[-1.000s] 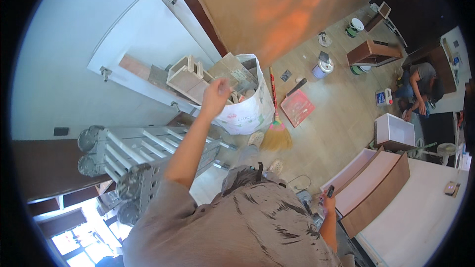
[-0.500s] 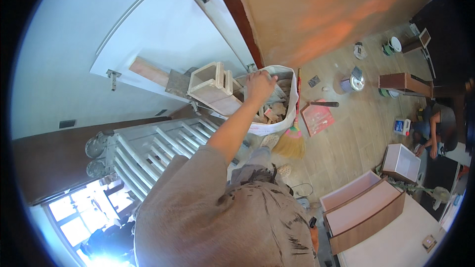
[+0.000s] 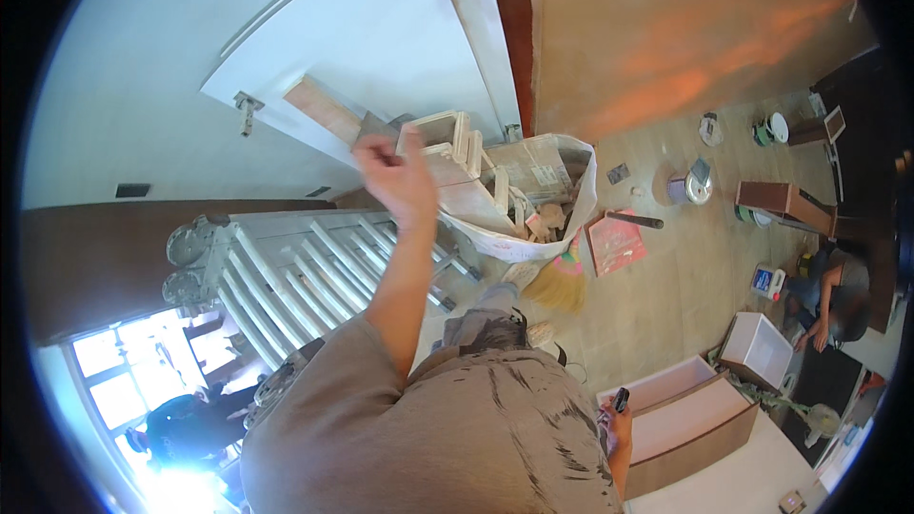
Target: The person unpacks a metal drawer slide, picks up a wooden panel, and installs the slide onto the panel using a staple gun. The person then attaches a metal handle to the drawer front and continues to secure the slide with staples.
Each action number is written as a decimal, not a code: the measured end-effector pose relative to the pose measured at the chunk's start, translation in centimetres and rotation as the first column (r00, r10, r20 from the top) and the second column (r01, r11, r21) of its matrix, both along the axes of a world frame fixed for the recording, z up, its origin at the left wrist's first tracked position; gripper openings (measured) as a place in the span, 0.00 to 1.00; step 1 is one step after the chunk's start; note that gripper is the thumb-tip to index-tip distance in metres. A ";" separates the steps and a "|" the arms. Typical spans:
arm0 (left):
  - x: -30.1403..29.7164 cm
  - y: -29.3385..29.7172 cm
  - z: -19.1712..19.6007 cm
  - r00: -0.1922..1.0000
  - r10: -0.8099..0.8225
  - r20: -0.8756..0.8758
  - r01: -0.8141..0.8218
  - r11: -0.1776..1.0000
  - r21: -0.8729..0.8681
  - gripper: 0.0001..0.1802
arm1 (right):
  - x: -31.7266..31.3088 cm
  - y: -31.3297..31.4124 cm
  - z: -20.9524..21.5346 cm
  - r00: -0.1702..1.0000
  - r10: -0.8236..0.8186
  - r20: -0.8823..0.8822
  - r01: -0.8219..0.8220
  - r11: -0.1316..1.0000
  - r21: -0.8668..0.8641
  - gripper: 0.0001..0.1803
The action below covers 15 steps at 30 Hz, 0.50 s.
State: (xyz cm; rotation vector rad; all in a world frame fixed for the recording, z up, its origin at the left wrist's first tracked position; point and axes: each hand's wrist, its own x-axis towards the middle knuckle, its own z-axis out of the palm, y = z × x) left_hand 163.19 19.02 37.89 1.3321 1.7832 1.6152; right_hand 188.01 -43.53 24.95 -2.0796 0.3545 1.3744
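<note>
Left hand: (image 3: 400, 176) raised on an outstretched arm, fingers loosely curled and holding nothing, just beside the white sack.
Right hand: (image 3: 617, 416) low at the hip, closed around one small dark object (image 3: 621, 400) — kind not clear.
White sack: (image 3: 543, 243) one, standing open on the floor by the door, stuffed with offcuts.
Sack contents: one pale wooden frame (image 3: 440, 133) at the top, one flattened cardboard piece (image 3: 533, 167) beside it, smaller wood scraps below — too jumbled to count.
Ladder: (image 3: 305, 271) one, metal, lying tilted under the raised arm, touching the sack's near side.
Door: (image 3: 381, 48) one, white, swung open, with one metal handle (image 3: 248, 109).
Broom: (image 3: 557, 290) one straw head, resting just below the sack.
Pink sheet: (image 3: 617, 240) one, flat on the floor, with one dark bar (image 3: 636, 220) at its upper edge.
Tins: one silvery tin (image 3: 693, 187) near the sheet; further off, round lidded containers — about three.
Boxes: one brown box (image 3: 783, 202) on the floor, one white open cube (image 3: 757, 350), two long shallow drawer carcasses (image 3: 685, 414) side by side.
Other people: one seated on the floor at the right (image 3: 833, 290); one in dark clothes at lower left (image 3: 186, 419).
</note>
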 end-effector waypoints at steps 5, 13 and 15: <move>-7.6 3.1 -2.1 0.934 0.355 0.029 -0.349 0.929 -0.125 0.25 | 1.9 0.0 0.4 1.000 0.026 -0.007 -0.026 0.999 -0.047 0.23; -11.2 2.5 -5.8 0.998 -0.059 -0.024 0.047 0.938 -0.342 0.26 | 1.9 -3.5 -0.5 0.999 0.008 -0.048 -0.010 1.000 -0.027 0.22; -11.4 2.9 -4.8 0.980 -0.055 -0.192 -0.002 0.959 -0.285 0.25 | 1.7 -4.7 -1.0 0.997 0.027 -0.067 -0.029 0.999 -0.018 0.22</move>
